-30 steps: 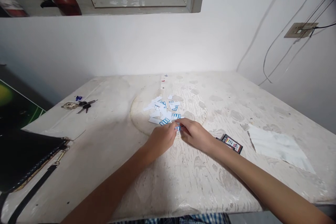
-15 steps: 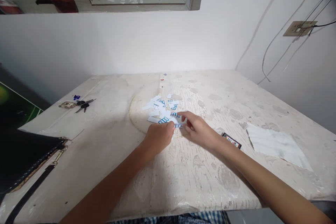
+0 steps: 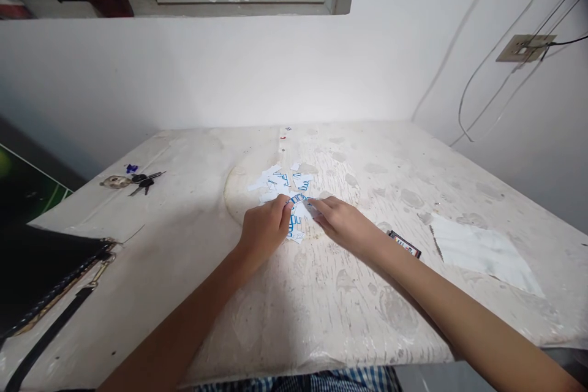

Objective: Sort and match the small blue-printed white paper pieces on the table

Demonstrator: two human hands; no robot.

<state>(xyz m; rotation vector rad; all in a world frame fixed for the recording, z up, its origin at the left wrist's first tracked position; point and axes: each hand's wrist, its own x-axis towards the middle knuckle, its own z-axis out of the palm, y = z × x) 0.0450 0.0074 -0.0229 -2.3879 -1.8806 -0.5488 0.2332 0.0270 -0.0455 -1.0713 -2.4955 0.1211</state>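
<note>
A blue-marked paper strip (image 3: 296,198) arches between the hands, above loose scraps (image 3: 266,179) on the bench (image 3: 193,196). The left hand (image 3: 265,222) has one end in its grip; the right hand (image 3: 342,222) seems to pinch the other. Bending harder could crease the strip, uneven pulling could tear it, and a brushing knuckle could scatter the scraps.

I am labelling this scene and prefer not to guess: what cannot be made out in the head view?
Head view:
Left hand: lower fingers, hidden by the hand itself.
Dark-edged card: partly covered by the right forearm.
Black bag: cut off by the left edge.
Paper scraps: blue marks too small to read.
</note>
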